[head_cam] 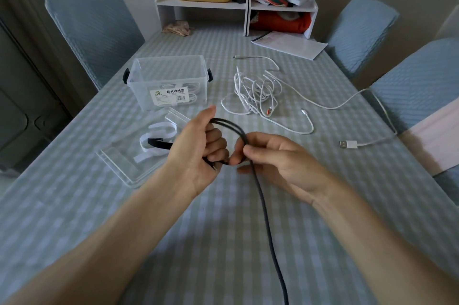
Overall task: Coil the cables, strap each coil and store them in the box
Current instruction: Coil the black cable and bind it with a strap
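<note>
Left hand [198,150]: gripping thin black cable [260,195] loops, fingers curled.
Right hand [275,155]: pinching strand.
Risk: loops springing loose (tail dragging).

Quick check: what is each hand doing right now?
Left hand: grips the coiled loops of the black cable.
Right hand: pinches the same cable.

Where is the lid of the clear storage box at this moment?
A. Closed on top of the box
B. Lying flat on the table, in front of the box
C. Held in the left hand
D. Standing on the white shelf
B: the clear lid lies flat on the table in front of the open storage box, with loose straps on it.
</note>
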{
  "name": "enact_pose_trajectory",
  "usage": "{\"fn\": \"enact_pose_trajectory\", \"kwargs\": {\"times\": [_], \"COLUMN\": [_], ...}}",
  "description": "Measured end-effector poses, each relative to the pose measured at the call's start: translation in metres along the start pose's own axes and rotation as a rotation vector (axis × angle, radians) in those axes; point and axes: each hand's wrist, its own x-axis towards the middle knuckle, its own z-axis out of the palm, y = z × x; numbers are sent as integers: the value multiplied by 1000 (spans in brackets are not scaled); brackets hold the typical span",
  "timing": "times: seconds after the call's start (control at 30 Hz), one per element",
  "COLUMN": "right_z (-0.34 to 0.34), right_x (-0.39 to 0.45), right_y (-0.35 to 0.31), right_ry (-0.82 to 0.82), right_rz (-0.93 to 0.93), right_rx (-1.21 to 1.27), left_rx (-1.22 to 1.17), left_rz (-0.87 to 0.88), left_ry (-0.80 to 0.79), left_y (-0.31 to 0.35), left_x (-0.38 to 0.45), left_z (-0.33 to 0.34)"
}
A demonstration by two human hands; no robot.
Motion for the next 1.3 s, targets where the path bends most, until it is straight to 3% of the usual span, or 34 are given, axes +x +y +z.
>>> {"fn": "enact_pose_trajectory", "kwargs": {"times": [0.17,0.37,0.43,0.57,0.73,0.87,1.0,1.07,1.2,1.3], "right_z": [-3,-2,0,7,8,8,9,10,18,13], "right_x": [7,9,8,7,11,7,3,0,-3,1], "right_y": [3,7,5,3,7,11,4,-2,-3,-6], "right_ry": [217,250,246,252,282,187,30,10,92,301], "right_rz": [-81,-31,-9,-14,28,-34,39,93,140,96], "right_rx": [215,-128,-202,-194,102,-214,7,-18,-357,-302], "left_rx": [135,639,709,547,117,-99,-40,25,113,93], "left_rz": [-24,-39,-102,-203,-92,-2,81,125,149,102], "left_ry": [-107,-118,-146,-157,-97,-39,36,41,11,-5], "left_y": [-2,6,9,12,16,17,14,14,13,17], "left_x": [0,-3,-2,3,8,10,12,12,10,10], "left_z": [2,-1,-3,-5,-4,-5,-6,-6,-5,-9]}}
